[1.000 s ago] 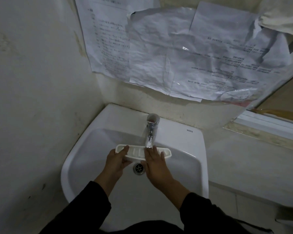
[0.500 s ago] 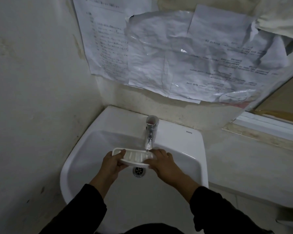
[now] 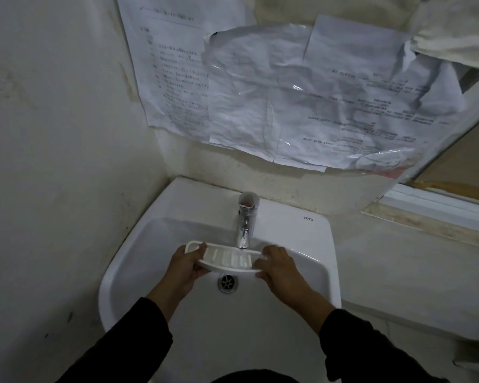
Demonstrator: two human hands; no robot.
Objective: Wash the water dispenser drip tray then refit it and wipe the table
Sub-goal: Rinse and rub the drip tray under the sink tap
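dim, bluish | glare on plastic sheet [image 3: 296, 87] | edges bowed, perhaps wide-angle

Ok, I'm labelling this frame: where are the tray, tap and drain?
tray [image 3: 227, 258]: head view, slotted top face.
tap [image 3: 244, 233]: head view, chrome spout.
drain [image 3: 228, 282]: head view, metal grate.

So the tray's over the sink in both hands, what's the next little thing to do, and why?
Probably turn on the tap. The left hand and right hand hold the drip tray by its ends right beneath the spout, above the drain, yet I can't make out any water running. One hand would have to let go to do it.
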